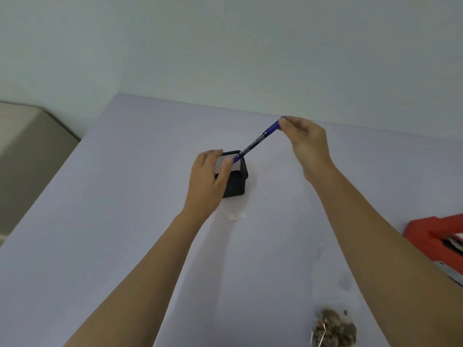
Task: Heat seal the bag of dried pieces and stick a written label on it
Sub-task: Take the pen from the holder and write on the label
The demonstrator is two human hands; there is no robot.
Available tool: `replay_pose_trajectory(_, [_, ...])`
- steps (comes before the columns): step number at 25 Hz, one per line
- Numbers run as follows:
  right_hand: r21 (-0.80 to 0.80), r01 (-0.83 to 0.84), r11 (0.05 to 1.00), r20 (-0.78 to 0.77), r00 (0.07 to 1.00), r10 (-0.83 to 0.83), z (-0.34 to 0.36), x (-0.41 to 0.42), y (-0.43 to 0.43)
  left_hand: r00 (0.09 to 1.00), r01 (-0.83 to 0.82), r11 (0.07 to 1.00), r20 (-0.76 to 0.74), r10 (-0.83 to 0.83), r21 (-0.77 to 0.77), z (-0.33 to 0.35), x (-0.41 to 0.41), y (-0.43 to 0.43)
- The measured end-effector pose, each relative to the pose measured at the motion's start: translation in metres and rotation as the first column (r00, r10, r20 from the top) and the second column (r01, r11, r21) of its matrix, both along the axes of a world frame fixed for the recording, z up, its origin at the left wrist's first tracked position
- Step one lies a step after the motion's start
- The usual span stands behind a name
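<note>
Pale lilac table [100,246] carries a red plastic heat sealer [433,236] far right of the black square mesh pen holder [235,182]. The left hand [208,176] grips that holder. The right hand [307,144] pinches a blue marker pen [255,142] slanting to its mouth. The clear bag of brown dried pieces [334,329] lies well nearer, rightward, and a small white paper label [236,216] lies just in front.

The table [125,221] wears a smooth, matt lilac covering. At its middle the pen holder [234,187] is black metal mesh; the pen [253,145] is smooth plastic, blue ends, glossier black barrel. At the holder's six o'clock, a matt paper label [236,216]. At five o'clock the bag [333,329] is clear shiny plastic, its contents rough and brown; at three, the sealer [426,231] is smooth red plastic
</note>
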State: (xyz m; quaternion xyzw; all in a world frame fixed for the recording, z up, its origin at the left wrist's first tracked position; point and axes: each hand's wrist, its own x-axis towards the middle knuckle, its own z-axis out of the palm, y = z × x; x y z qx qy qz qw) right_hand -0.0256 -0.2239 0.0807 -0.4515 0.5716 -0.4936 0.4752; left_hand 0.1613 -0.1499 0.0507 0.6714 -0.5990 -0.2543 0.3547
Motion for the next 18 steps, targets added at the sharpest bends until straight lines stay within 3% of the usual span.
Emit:
replay_pose_trajectory(2, [0.044, 0.008, 0.999, 0.024, 1.0, -0.009, 0.006, -0.011, 0.008, 0.994, 0.105, 0.994, 0.01, -0.105, 0.025, 0.011, -0.017, 0.009])
replay_pose_trajectory(7, [0.196, 0.101, 0.975, 0.126, 0.984, -0.127, 0.008, -0.022, 0.037, 0.995, 0.067, 0.993, -0.06, -0.073, -0.102, 0.02, -0.05, 0.023])
replay_pose_trajectory(9, [0.256, 0.083, 0.963, 0.12, 0.986, -0.117, 0.005, -0.018, 0.052, 0.986, 0.161, 0.976, 0.062, -0.153, -0.144, 0.021, -0.066, 0.03])
replay_pose_trajectory(12, [0.341, 0.096, 0.935, 0.107, 0.984, -0.14, -0.002, -0.011, 0.067, 0.917, 0.249, 0.949, 0.362, -0.168, -0.192, 0.021, -0.093, 0.044])
replay_pose_trajectory(15, [0.473, 0.13, 0.872, 0.17, 0.957, -0.234, -0.006, -0.018, 0.072, 0.843, 0.27, 0.963, 0.481, -0.241, 0.009, 0.027, -0.117, 0.06])
replay_pose_trajectory(16, [0.502, 0.121, 0.856, 0.179, 0.954, -0.241, -0.008, -0.02, 0.074, 0.855, 0.252, 0.963, 0.445, -0.268, 0.095, 0.027, -0.122, 0.063])
replay_pose_trajectory(18, [0.529, 0.097, 0.843, 0.175, 0.96, -0.22, -0.016, -0.019, 0.079, 0.971, 0.164, 0.961, 0.138, -0.198, 0.224, 0.028, -0.127, 0.067])
